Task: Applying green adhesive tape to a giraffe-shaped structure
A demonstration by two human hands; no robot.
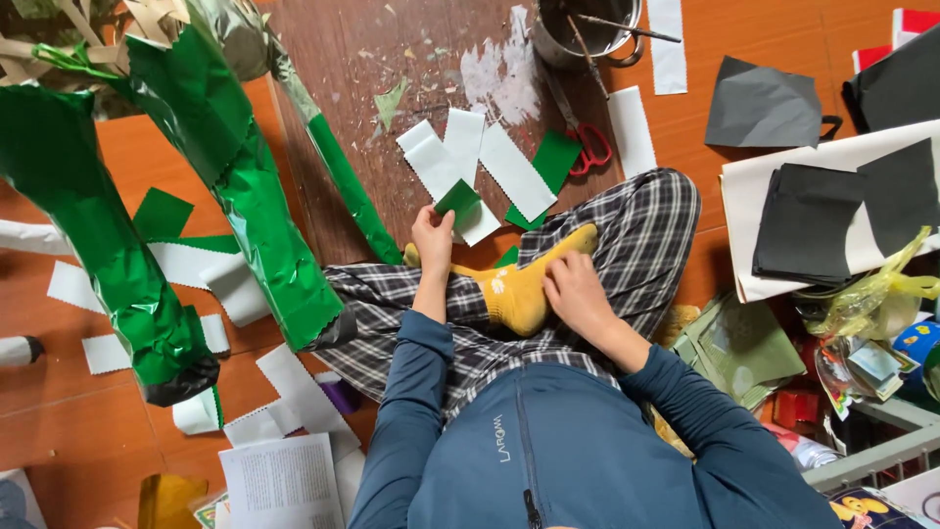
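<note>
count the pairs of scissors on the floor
1. The red-handled scissors lie on the dark board just below the metal pot, right of the green paper piece. More could be hidden under the scattered paper.

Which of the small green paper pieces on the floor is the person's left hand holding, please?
The left hand grips the small green piece lying over the white strips. The larger green piece by the red-handled scissors lies untouched.
</note>
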